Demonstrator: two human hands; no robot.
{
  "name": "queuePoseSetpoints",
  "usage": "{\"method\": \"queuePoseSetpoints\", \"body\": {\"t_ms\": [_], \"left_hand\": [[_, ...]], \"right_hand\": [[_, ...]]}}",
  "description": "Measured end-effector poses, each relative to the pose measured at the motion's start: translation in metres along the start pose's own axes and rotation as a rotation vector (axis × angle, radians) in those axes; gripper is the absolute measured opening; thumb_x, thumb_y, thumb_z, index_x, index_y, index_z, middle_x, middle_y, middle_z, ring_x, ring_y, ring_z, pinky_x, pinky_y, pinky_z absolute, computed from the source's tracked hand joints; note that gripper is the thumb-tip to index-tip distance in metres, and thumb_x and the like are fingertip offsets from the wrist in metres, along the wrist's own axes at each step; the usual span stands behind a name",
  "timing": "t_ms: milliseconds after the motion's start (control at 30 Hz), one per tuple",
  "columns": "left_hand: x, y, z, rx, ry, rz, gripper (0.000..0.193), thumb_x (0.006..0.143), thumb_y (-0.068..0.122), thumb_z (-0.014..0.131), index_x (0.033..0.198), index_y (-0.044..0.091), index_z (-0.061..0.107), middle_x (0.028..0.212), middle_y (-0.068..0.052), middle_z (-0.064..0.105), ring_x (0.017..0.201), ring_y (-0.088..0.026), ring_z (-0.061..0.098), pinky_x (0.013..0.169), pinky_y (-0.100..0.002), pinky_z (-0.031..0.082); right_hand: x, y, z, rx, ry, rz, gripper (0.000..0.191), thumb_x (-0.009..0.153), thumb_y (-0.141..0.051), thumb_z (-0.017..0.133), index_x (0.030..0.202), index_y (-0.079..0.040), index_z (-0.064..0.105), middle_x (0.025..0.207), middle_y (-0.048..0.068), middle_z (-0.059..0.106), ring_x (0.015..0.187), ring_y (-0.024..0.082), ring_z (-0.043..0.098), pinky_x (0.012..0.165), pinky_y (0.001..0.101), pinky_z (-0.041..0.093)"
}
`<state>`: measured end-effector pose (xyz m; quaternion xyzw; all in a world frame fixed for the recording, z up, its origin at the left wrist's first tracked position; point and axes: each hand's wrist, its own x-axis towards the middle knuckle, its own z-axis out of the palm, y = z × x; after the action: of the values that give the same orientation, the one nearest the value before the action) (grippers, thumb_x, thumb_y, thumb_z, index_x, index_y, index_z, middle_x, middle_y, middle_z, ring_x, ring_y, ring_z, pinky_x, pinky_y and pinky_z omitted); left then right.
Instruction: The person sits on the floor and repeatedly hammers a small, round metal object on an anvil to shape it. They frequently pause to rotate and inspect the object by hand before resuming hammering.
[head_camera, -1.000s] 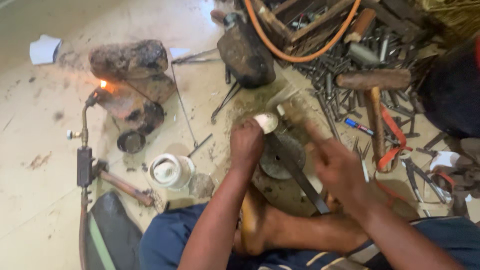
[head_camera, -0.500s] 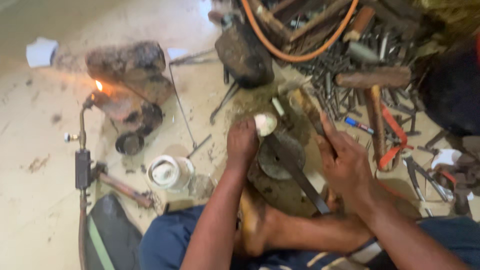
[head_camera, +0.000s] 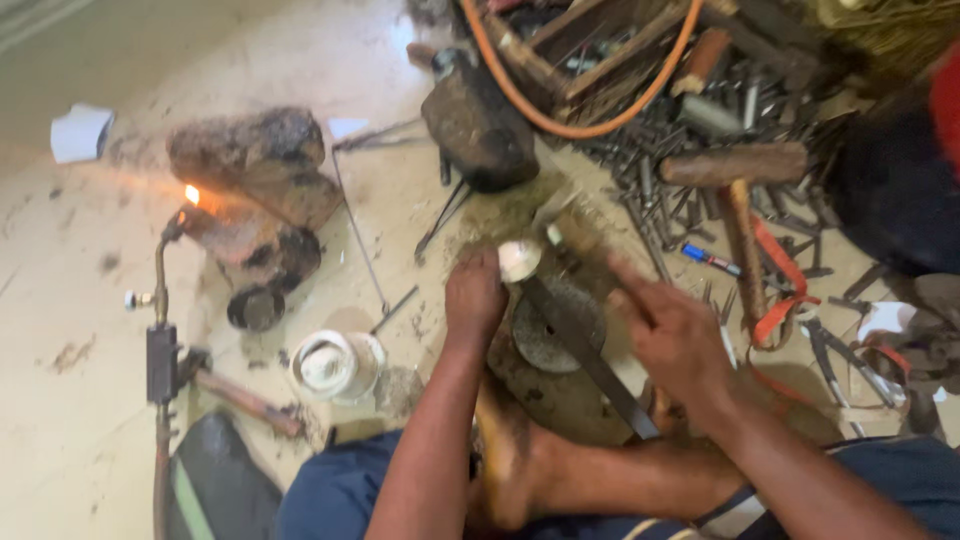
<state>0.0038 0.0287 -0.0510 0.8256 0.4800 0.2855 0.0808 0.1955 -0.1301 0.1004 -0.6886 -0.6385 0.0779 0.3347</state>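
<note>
My left hand (head_camera: 475, 295) pinches a small pale, cup-shaped metal piece (head_camera: 520, 260) against the top end of a long flat steel bar (head_camera: 585, 355). The bar slants over a round metal block (head_camera: 548, 340) on the floor. My right hand (head_camera: 680, 335) grips a small blurred hammer-like tool (head_camera: 580, 240), whose head is just right of the pale piece. My bare foot (head_camera: 510, 460) rests by the base of the block.
A lit gas torch (head_camera: 160, 300) on the left flames at charred blocks (head_camera: 250, 160). A white round container (head_camera: 335, 365) stands near my left arm. Behind are a dark iron block (head_camera: 480, 125), an orange hose (head_camera: 560, 120), a wooden mallet (head_camera: 735, 165) and several scattered tools.
My right hand has shifted a little with the tool near the pale piece. My left hand stays on the piece. The view has drifted slightly.
</note>
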Motion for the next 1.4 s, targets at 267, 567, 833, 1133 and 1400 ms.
{"method": "queuePoseSetpoints", "body": {"t_ms": [267, 567, 833, 1133, 1400], "left_hand": [[-0.002, 0.018, -0.017, 0.131, 0.025, 0.039, 0.016, 0.075, -0.001, 0.059, 0.09, -0.001, 0.064, 0.083, -0.021, 0.068, 0.077, -0.041, 0.066, 0.069, -0.05, 0.054], [0.003, 0.035, -0.02, 0.308, 0.053, 0.035, 0.01, 0.08, 0.006, 0.06, 0.086, 0.0, 0.065, 0.076, -0.017, 0.068, 0.07, -0.033, 0.068, 0.063, -0.045, 0.055], [-0.001, 0.042, -0.019, 0.484, 0.081, 0.049, 0.025, 0.075, 0.01, 0.062, 0.092, -0.006, 0.068, 0.076, -0.017, 0.071, 0.069, -0.029, 0.069, 0.065, -0.038, 0.057], [-0.011, 0.033, -0.047, 0.152, -0.071, -0.112, 0.027, 0.085, 0.013, 0.066, 0.109, 0.0, 0.068, 0.086, -0.019, 0.071, 0.081, -0.038, 0.069, 0.07, -0.048, 0.055], [0.013, -0.013, -0.026, -0.155, -0.118, 0.15, 0.053, 0.074, 0.002, 0.061, 0.126, 0.01, 0.067, 0.112, -0.017, 0.071, 0.096, -0.039, 0.067, 0.082, -0.047, 0.055]], "right_hand": [[-0.008, 0.012, 0.012, -0.014, 0.011, -0.033, 0.049, 0.096, -0.015, 0.069, 0.144, -0.017, 0.06, 0.081, 0.016, 0.065, 0.07, 0.035, 0.063, 0.065, 0.0458, 0.051], [-0.015, 0.01, 0.012, -0.007, 0.017, -0.05, 0.056, 0.096, -0.014, 0.068, 0.15, -0.021, 0.053, 0.078, 0.016, 0.06, 0.067, 0.036, 0.06, 0.063, 0.0477, 0.049], [-0.014, 0.01, 0.01, -0.015, -0.058, -0.034, 0.06, 0.094, -0.014, 0.068, 0.15, -0.02, 0.051, 0.076, 0.016, 0.06, 0.063, 0.035, 0.061, 0.062, 0.047, 0.051], [-0.016, 0.017, 0.021, -0.046, -0.193, -0.028, 0.056, 0.093, -0.019, 0.067, 0.148, -0.02, 0.054, 0.08, 0.018, 0.063, 0.071, 0.04, 0.063, 0.065, 0.0504, 0.051], [-0.012, 0.015, 0.015, -0.049, -0.188, 0.06, 0.055, 0.093, -0.021, 0.068, 0.147, -0.025, 0.055, 0.079, 0.017, 0.064, 0.071, 0.038, 0.064, 0.066, 0.0494, 0.051]]}}
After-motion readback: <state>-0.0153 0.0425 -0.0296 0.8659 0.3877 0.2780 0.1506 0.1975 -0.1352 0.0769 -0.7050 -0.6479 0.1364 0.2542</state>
